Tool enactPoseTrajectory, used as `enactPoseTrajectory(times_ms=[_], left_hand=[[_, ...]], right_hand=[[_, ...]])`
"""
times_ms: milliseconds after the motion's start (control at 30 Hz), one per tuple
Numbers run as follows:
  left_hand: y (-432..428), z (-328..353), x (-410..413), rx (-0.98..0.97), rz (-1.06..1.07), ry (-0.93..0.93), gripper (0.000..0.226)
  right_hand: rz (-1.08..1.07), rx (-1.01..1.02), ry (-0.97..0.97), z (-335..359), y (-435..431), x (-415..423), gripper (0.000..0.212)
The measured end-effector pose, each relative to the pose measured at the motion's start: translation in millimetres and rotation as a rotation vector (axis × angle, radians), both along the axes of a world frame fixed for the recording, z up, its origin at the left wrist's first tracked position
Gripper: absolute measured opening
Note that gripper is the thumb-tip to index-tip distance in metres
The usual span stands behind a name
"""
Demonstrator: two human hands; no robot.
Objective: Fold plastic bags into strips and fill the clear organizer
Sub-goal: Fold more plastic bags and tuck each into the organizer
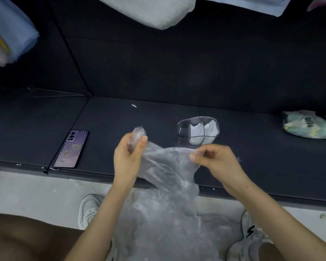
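Observation:
A thin clear plastic bag (166, 178) hangs between my hands, above the front edge of the dark shelf (132, 121). My left hand (129, 157) grips one bunched handle of the bag, whose tip sticks up past my thumb. My right hand (217, 162) pinches the other handle between thumb and fingers. The bag's body droops down toward my lap and the floor. Just behind my hands stands the clear organizer (198, 129), with folded white bags in its right compartments.
A purple phone (72, 148) lies on the shelf at the left. A printed bundle of bags (309, 125) sits at the far right. Folded cloth (151, 10) hangs above. My white shoes (88, 210) stand on the pale floor below.

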State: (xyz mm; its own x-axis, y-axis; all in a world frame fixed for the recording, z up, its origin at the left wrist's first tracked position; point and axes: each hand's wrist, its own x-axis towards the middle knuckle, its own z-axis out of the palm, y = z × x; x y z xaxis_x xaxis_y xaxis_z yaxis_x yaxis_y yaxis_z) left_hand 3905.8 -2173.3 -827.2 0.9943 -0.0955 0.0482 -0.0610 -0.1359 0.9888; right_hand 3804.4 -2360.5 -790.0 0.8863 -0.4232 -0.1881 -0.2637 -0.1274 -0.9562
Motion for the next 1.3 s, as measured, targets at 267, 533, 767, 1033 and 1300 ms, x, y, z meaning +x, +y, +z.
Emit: enactPoseTrajectory(times_ms=[267, 533, 767, 1033, 1300], left_hand=[[38, -32, 24, 0.11, -0.066, 0.153, 0.029], [34, -52, 53, 0.67, 0.093, -0.103, 0.025], [-55, -64, 66, 0.557, -0.303, -0.127, 0.019], [-101, -95, 105, 0.46, -0.442, 0.118, 0.026], [-119, -86, 122, 0.237, -0.321, 0.149, 0.011]], right_hand=[[-0.157, 0.068, 0.057, -42, -33, 26, 0.011], [-0.117, 0.141, 0.117, -90, -25, 64, 0.012], [-0.076, 0.152, 0.078, -113, -29, 107, 0.022], [0.016, -0.012, 0.041, -131, -54, 136, 0.025], [0.036, 0.188, 0.028, -112, -68, 151, 0.033]])
